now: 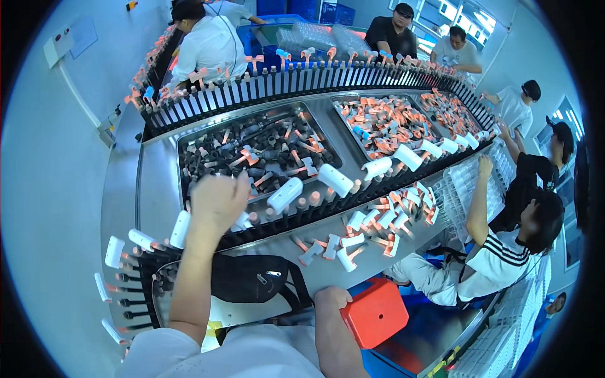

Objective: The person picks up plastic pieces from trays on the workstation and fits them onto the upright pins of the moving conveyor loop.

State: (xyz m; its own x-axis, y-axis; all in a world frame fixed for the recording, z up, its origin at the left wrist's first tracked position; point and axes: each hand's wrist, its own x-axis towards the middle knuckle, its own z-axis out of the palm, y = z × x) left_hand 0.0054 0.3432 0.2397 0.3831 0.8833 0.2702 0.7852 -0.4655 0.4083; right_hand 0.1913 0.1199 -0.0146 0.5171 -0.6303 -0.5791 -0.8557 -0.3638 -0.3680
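Our left hand (218, 200) hangs half-curled over the tray (321, 133), near-left corner; right hand (331, 298) curled by the red stool (378, 314); any hold, we can't tell!

A single wide, head-worn camera looked down and forward, the left hand (219, 200) and right hand (332, 298) near, the metal bench (157, 176) beyond, co-workers (211, 47) farther off.

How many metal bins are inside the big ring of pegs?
3: the left bin, with mostly dark pieces, plus the middle bin and the right bin, both with mostly orange pieces.
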